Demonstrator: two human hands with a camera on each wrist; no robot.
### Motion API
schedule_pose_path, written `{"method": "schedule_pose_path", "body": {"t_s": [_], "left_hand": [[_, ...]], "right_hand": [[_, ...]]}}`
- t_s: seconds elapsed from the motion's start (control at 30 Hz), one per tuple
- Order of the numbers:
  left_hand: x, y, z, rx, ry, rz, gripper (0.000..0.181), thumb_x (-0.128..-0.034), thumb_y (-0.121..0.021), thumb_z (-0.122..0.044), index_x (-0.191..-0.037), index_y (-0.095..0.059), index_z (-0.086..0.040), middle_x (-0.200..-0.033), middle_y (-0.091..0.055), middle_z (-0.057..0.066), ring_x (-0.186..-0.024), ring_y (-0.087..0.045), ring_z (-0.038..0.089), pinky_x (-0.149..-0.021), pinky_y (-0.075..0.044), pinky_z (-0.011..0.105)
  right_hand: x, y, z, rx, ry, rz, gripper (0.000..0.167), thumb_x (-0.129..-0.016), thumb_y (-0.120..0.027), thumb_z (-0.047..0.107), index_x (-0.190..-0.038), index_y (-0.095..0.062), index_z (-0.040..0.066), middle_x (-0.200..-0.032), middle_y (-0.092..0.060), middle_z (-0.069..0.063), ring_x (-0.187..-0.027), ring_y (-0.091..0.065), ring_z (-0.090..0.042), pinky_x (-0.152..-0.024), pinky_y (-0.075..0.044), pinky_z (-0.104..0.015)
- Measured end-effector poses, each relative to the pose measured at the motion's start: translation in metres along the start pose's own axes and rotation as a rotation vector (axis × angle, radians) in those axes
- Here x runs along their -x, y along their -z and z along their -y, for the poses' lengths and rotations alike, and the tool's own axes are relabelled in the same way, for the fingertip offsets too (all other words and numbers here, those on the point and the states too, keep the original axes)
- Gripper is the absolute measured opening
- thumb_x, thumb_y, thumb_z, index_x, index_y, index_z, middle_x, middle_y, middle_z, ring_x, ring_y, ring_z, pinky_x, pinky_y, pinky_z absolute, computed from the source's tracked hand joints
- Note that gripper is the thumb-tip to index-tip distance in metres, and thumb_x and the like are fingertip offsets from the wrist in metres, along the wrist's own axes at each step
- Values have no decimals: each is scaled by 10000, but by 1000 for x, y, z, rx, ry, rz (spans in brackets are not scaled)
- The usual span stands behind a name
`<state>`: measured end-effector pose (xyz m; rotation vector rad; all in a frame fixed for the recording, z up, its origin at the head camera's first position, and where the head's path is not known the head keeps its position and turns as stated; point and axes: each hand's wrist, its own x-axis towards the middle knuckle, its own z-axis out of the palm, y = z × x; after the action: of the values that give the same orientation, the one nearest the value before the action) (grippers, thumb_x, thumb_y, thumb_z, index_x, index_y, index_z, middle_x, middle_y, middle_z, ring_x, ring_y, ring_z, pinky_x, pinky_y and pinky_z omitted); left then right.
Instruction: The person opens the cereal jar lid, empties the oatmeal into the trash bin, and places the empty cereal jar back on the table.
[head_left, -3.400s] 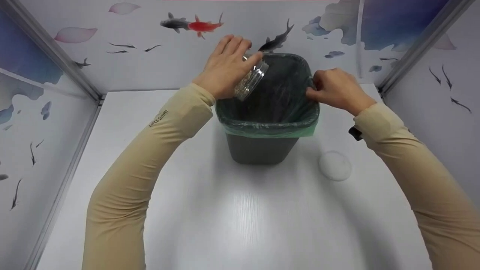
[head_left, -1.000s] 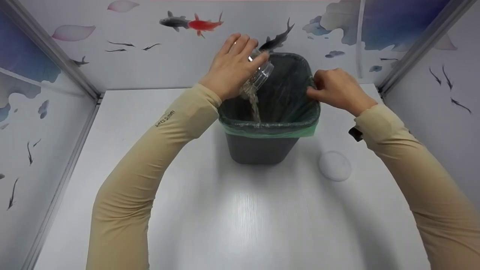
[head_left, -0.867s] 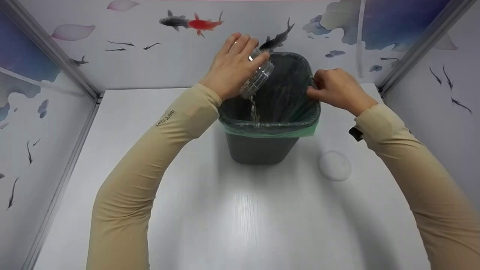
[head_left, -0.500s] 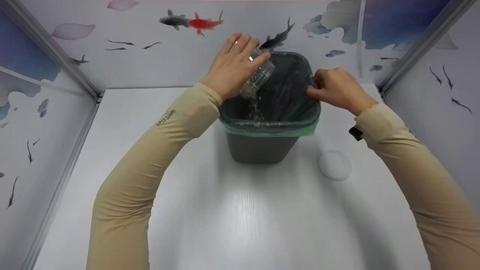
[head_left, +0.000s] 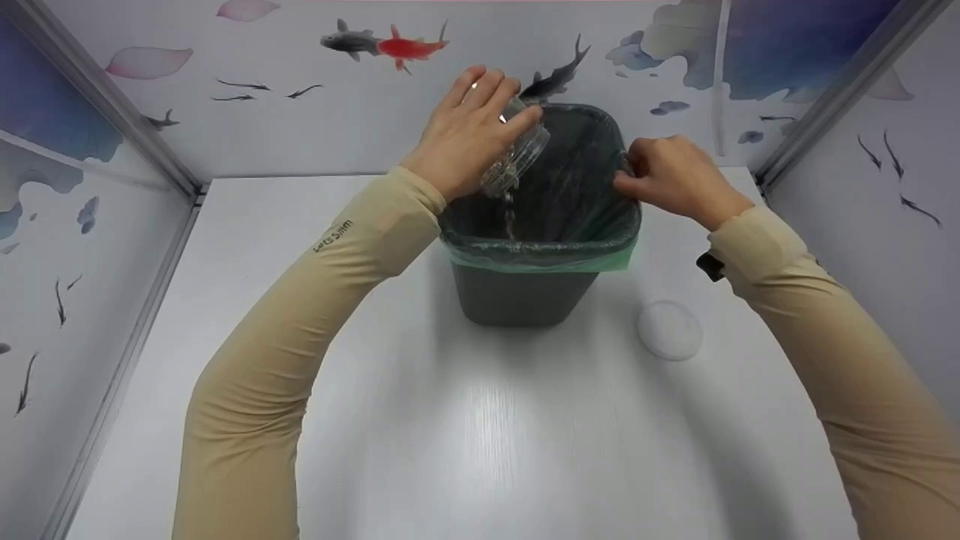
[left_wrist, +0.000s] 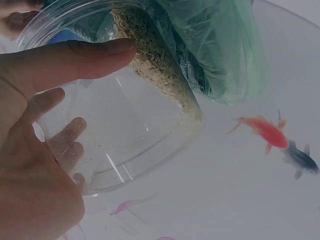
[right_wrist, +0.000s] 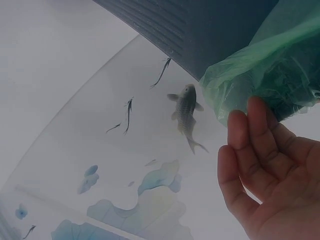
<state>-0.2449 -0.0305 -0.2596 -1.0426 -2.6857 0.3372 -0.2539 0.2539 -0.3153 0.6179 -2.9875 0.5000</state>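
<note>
My left hand (head_left: 466, 135) grips a clear plastic jar (head_left: 526, 150), tipped mouth-down over the left side of a grey trash bin (head_left: 517, 300). Tan, husk-like grains (left_wrist: 155, 62) lie along the jar's lower wall in the left wrist view. A thin stream of grains (head_left: 510, 214) falls from its mouth into the bin. A green garbage bag (head_left: 540, 261) lines the bin and folds over its rim. At the right side of that rim, my right hand (head_left: 679, 180) pinches the bag edge; its fingers curl against the green film (right_wrist: 265, 70) in the right wrist view.
A round clear lid (head_left: 669, 330) lies on the white table (head_left: 487, 435), right of the bin. Behind the table stands a white wall (head_left: 285, 135) printed with fish and petals. Side panels with metal frame posts (head_left: 120, 105) enclose the table left and right.
Compared with the oldest frame, the left hand has shifted slightly right and grains now fall from the jar. The stream is thinner than a second ago. The right hand stays at the rim.
</note>
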Motion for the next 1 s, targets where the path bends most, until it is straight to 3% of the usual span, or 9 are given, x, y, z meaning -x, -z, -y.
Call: {"method": "schedule_pose_path", "body": {"t_s": [0.2,0.47,0.77,1.0], "left_hand": [[1,-1,0,8,0,-7,682,-864,-635,21,-1453,-360,-188,-1465,-322,184,-1372,-233,347,-1149,-66,421],[-1,0,-1,-6,14,42,758,-840,-663,9,-1479,-316,-204,-1492,-288,179,-1389,-202,341,-1155,-29,416],[-2,0,-1,8,11,26,688,-881,-636,-17,-1475,-344,-203,-1496,-301,178,-1390,-209,343,-1154,-41,414],[-3,1,-1,-13,15,52,709,-885,-664,-65,-1487,-320,-215,-1505,-284,169,-1397,-195,340,-1154,-38,416]], "right_hand": [[-1,-2,-1,7,11,-19,214,-887,-553,215,-829,-582,11,-669,-551,-101,-571,-480,-253,-540,-369,-365],[-1,-1,-2,2,2,-21,202,-877,-558,205,-822,-586,13,-668,-549,-101,-570,-477,-254,-535,-367,-365],[-2,-2,-1,6,11,-23,223,-890,-565,221,-830,-591,7,-680,-561,-108,-581,-492,-264,-542,-377,-370],[-2,-1,-1,0,3,-15,222,-891,-556,219,-828,-590,9,-673,-548,-101,-577,-481,-256,-535,-371,-366]]}}
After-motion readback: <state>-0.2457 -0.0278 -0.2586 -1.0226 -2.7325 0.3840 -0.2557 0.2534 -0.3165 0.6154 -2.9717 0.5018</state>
